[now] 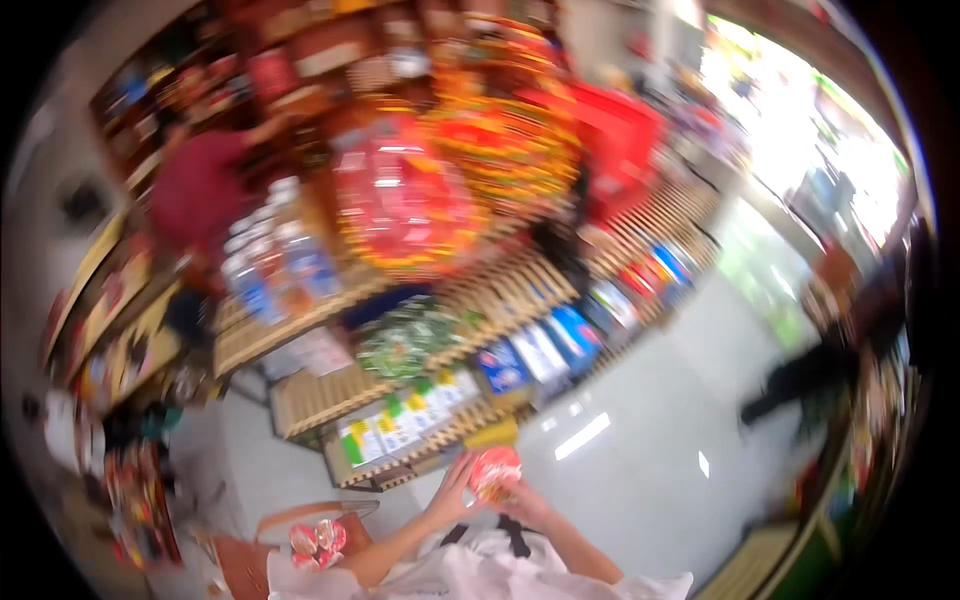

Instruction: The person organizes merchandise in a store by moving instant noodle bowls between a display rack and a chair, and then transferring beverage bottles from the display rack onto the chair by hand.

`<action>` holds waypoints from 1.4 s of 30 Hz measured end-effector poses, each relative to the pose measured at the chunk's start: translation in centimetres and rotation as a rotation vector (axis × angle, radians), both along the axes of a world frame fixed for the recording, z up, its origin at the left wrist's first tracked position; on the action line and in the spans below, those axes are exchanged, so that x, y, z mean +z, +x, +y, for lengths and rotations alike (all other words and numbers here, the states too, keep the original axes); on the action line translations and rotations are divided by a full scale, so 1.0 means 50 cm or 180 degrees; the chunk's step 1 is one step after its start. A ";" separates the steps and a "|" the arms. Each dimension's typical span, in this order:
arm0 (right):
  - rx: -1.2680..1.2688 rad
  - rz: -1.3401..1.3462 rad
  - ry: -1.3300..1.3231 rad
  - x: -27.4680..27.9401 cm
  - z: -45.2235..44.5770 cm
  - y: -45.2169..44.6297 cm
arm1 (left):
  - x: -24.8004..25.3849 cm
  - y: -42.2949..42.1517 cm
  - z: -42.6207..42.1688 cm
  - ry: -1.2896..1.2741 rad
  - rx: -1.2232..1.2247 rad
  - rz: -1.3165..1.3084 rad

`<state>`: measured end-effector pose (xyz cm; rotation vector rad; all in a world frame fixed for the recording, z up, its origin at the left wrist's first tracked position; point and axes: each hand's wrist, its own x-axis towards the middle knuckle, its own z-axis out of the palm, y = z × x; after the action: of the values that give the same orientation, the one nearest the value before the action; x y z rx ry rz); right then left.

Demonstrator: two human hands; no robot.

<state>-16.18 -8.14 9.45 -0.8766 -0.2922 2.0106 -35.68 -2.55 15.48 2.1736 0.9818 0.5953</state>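
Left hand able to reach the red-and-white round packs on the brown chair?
Probably yes: the packs lie beside the left forearm, nothing visible over them. But the left hand holds a rounded red-and-white pack, so would likely have to let go first.

Left hand [456, 487]: one, bare, raised ahead of the torso [480, 570]; fingers bent inward in a grip, reaching upward and to the right. Left forearm [392, 552]: bare, slanting up from lower left. Right hand [522, 499]: one, bare, just beside its fellow and slightly lower; turned inward, gripping, finger detail blurred. Right forearm [580, 550]: bare, slanting up from lower right. Both forearms converge toward the hands.
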 end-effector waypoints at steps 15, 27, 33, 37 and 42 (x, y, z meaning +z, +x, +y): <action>-0.3166 -0.2309 -0.0280 0.082 -0.034 0.415 | -0.009 0.654 0.137 -0.2127 -0.1121 -0.1272; -0.2205 -0.3013 0.0016 0.139 0.393 0.884 | -0.039 1.057 0.505 -0.1412 -0.0213 -0.1719; -0.1953 -0.3275 0.0489 0.139 0.685 1.121 | -0.058 1.229 0.689 -0.1589 0.0094 -0.2544; -0.1395 -0.2888 0.0841 0.112 0.884 1.243 | -0.092 1.308 0.816 -0.2107 0.0644 -0.2386; -0.0710 -0.2411 0.0981 0.015 1.087 1.355 | -0.106 1.405 0.936 -0.1858 0.1522 -0.1709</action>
<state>51.58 46.20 10.22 -1.3683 -0.8571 1.3128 34.58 44.26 10.20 1.1812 1.1839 0.9148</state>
